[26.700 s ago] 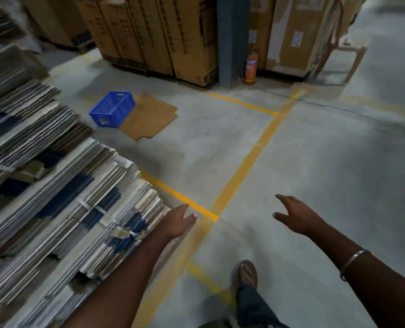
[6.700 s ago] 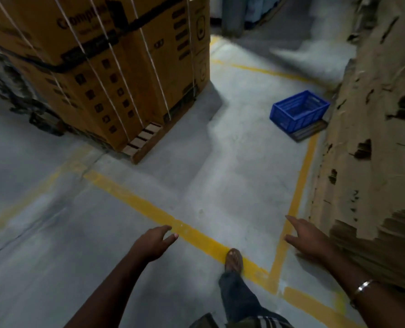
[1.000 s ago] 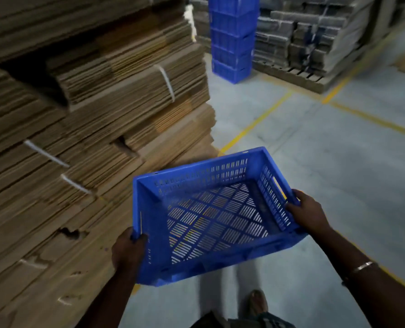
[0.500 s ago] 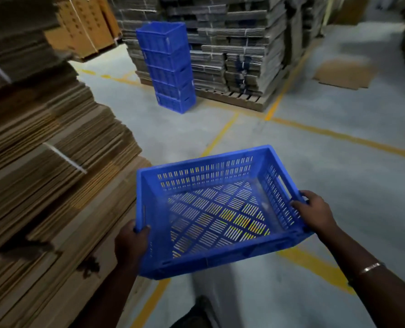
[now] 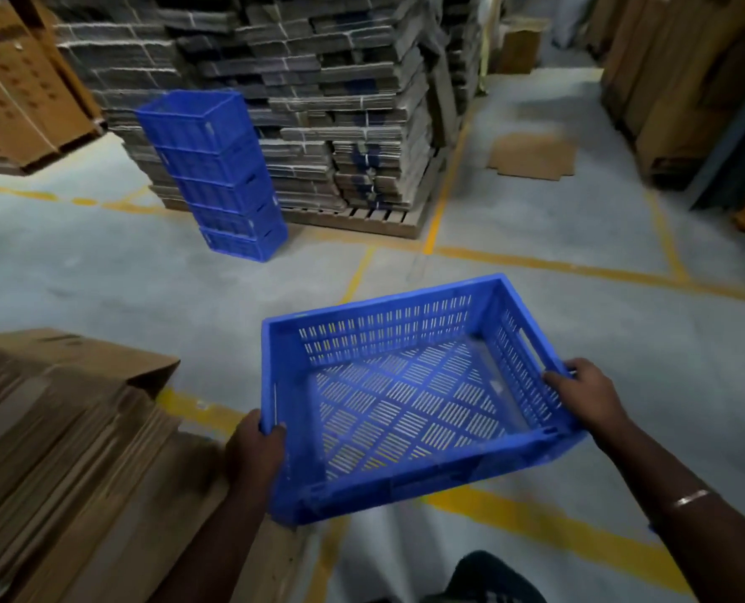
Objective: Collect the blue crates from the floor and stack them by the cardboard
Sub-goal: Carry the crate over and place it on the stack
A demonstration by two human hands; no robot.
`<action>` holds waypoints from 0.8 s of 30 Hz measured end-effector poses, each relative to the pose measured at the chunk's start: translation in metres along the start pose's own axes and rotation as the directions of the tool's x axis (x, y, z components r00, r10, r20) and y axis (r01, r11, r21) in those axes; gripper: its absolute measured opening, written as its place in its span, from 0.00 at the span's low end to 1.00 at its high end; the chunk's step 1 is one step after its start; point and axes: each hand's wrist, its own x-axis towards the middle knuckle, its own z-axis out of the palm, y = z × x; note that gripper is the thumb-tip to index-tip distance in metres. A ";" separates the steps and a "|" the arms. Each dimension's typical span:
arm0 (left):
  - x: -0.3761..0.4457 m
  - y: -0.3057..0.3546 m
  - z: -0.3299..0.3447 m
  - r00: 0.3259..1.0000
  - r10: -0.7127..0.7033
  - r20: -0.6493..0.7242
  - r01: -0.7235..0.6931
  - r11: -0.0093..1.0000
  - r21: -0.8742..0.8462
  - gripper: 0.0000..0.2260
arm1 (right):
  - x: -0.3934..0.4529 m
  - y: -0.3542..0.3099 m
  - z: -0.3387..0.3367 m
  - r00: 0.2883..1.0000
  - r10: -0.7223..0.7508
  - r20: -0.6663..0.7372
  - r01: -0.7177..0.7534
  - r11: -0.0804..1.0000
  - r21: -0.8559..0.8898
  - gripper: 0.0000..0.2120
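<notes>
While both arms reach forward, a perforated blue plastic crate [image 5: 410,398] hangs in the air between them, carried above the grey concrete floor [image 5: 579,324] and tipped so its open top faces the person. The left hand [image 5: 255,450] grips the near left corner, fingers curled round the rim with the thumb over the top edge. The right hand [image 5: 588,396] holds the right side wall close to its slot handle, fingers wrapped over the rim. A thin metal bangle [image 5: 690,498] sits on the right wrist. Nothing lies inside the crate; the floor shows through its slotted base.

Farther ahead and to the left stands a stack of 5 blue plastic crates [image 5: 218,176], upright on the floor and set just in front of a tall pile of bundled grey flattened cardboard [image 5: 340,102] resting on a wooden pallet [image 5: 362,217]. The carried crate is well apart from that stack.

At the lower left lies a heap of flattened brown cardboard sheets [image 5: 66,450], its edge near the left forearm. Yellow painted lines [image 5: 536,263] cross the floor. A loose flat piece of brown cardboard [image 5: 532,156] lies on the floor at the upper right, near tall brown cartons [image 5: 675,80]. More printed brown cartons [image 5: 18,93] stand at the upper left.
</notes>
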 end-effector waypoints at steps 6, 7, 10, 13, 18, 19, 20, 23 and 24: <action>0.095 0.052 0.042 0.999 0.030 0.013 -0.032 0.996 0.088 0.06 | 0.092 -0.044 0.021 1.000 -0.016 -0.001 0.016 1.000 -0.015 0.16; 0.111 0.061 0.051 1.000 0.026 0.011 -0.027 0.995 0.093 0.06 | 0.112 -0.050 0.027 1.000 -0.027 0.013 0.027 0.999 -0.030 0.17; 0.154 0.089 0.077 1.000 0.014 -0.015 -0.013 0.994 0.113 0.06 | 0.173 -0.075 0.040 0.994 -0.090 0.059 0.094 0.993 -0.075 0.20; 0.197 0.115 0.097 0.998 -0.036 -0.050 0.042 0.991 0.128 0.07 | 0.232 -0.107 0.050 0.977 -0.170 0.128 0.185 0.976 -0.115 0.24; 0.260 0.148 0.109 0.986 -0.108 -0.130 0.127 0.981 0.149 0.08 | 0.328 -0.171 0.069 0.912 -0.318 0.259 0.373 0.907 -0.198 0.31; 0.271 0.151 0.108 0.982 -0.126 -0.144 0.148 0.977 0.152 0.08 | 0.344 -0.183 0.076 0.901 -0.336 0.274 0.395 0.896 -0.201 0.33; 0.283 0.153 0.107 0.979 -0.134 -0.155 0.158 0.975 0.158 0.09 | 0.360 -0.195 0.084 0.889 -0.354 0.291 0.419 0.886 -0.199 0.34; 0.323 0.158 0.099 0.970 -0.161 -0.180 0.194 0.963 0.188 0.11 | 0.403 -0.234 0.114 0.838 -0.403 0.368 0.501 0.836 -0.226 0.37; 0.337 0.160 0.096 0.965 -0.174 -0.195 0.213 0.956 0.201 0.11 | 0.417 -0.246 0.126 0.822 -0.415 0.390 0.525 0.817 -0.238 0.38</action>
